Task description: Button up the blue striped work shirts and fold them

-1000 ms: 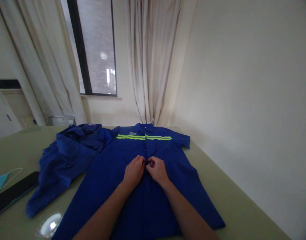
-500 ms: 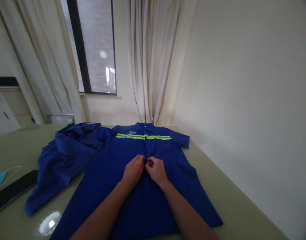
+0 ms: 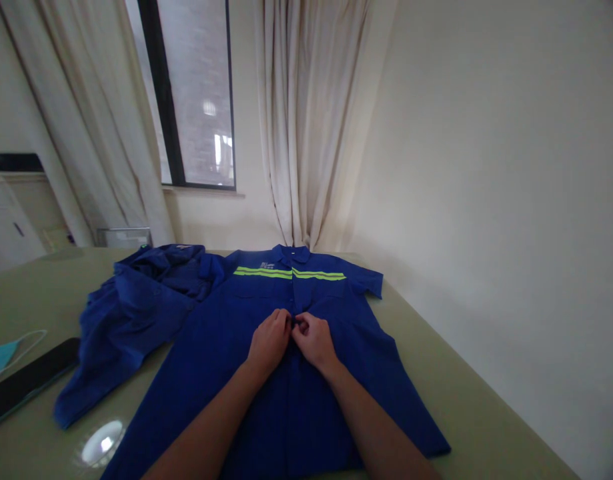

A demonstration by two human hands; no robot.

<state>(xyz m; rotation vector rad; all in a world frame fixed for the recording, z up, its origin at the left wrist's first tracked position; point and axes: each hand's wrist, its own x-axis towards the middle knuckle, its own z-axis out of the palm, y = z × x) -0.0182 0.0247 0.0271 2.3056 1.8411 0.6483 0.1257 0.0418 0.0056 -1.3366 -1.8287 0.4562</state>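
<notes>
While both forearms are reaching in from the near edge, the hands are meeting at the middle of the blue shirt. Left hand: fingers bending close together, back of the hand facing up, tips gripping cloth at the front opening. Right hand: thumb and forefinger pinching the same opening just beside, other fingers curling in. Fingers are hiding the exact bit of cloth, so whether a button is between them I cannot tell.

Shirt is lying face up, collar pointing to the far side, hem spreading toward the near side. Yellow-green stripe is crossing the chest; a pale marking is showing above it at left. Right short sleeve is stretching out flat; forearms are covering parts of the lower front.

To the left, a crumpled blue garment is lying against the shirt. Farther left, a dark flat object and a light-blue mask are resting on the green table. Beyond the far edge, a pale curtain is hanging right of a window.
</notes>
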